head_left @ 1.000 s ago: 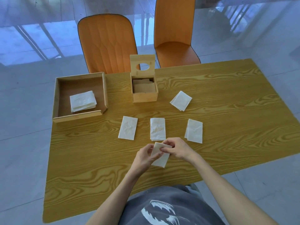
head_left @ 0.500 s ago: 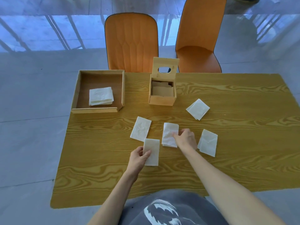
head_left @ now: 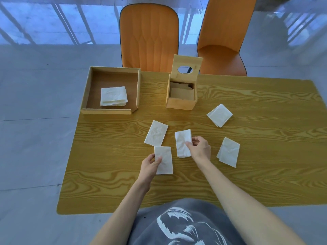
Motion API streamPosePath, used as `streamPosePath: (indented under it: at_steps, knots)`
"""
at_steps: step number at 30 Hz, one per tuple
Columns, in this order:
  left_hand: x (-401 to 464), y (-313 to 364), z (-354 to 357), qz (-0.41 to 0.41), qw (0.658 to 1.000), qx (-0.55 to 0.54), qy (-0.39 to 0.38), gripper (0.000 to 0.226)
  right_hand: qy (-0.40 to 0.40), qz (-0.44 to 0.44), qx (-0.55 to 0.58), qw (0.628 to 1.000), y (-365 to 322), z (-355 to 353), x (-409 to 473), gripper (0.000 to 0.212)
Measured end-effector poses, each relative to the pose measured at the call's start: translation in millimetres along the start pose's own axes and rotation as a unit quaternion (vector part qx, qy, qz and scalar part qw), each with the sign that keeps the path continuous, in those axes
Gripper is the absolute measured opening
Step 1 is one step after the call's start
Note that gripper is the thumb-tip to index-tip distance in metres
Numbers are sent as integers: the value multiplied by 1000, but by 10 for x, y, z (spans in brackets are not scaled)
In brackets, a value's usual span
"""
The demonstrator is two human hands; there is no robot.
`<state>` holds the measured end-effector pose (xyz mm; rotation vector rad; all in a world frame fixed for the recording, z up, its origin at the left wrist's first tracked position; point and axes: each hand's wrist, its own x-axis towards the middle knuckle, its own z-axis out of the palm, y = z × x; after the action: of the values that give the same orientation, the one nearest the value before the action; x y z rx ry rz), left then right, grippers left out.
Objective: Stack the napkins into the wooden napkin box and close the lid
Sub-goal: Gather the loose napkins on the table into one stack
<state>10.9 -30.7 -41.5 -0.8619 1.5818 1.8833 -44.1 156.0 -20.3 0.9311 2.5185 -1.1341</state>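
The wooden napkin box (head_left: 180, 103) stands at the table's far middle, its lid (head_left: 187, 68) with an oval hole tipped up and back; napkins lie inside. My left hand (head_left: 150, 164) pinches a folded white napkin (head_left: 164, 160) by its left edge. My right hand (head_left: 200, 147) grips the right edge of a middle napkin (head_left: 182, 143), which is lifted slightly. Three more loose napkins lie flat: one left of centre (head_left: 156, 133), one at the right (head_left: 228, 152), one further back right (head_left: 219, 115).
A shallow wooden tray (head_left: 113, 111) at the far left holds a small stack of white napkins (head_left: 113, 96). Two orange chairs (head_left: 149, 38) stand behind the table (head_left: 265, 138). Grey floor surrounds the table on both sides.
My two hands parted; the left kept the folded napkin near the front. My right hand reached forward to the middle napkin and has taken hold of its edge. The camera view shifted.
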Motion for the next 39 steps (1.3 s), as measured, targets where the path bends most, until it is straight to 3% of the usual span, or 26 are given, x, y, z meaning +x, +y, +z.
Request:
streamPosePath:
  at_steps: [4, 8, 15, 21, 26, 29, 39]
  knots:
    - [-5, 13, -4, -22, 1000, -19, 11, 22, -55, 7, 128, 990, 122, -43, -99, 30]
    - [-50, 42, -6, -33, 998, -62, 3, 16, -176, 58, 269, 945, 198, -42, -276, 32]
    - [-137, 60, -84, -29, 995, -98, -20, 25, -245, 60, 258, 933, 142, 238, -491, 37]
    - [-127, 120, -195, -7, 991, -133, -25, 36, -203, 16, 152, 967, 0, 503, -495, 32]
    - [-82, 125, -355, 36, 994, -80, 63, 21, -132, -49, 29, 990, -240, 634, -466, 34]
    - [-77, 173, -491, 51, 991, -78, 94, 11, -84, -20, 5, 996, -452, 675, -388, 38]
    - [9, 197, -745, 36, 986, -82, 141, 20, -30, 43, -98, 994, -824, 833, -314, 66]
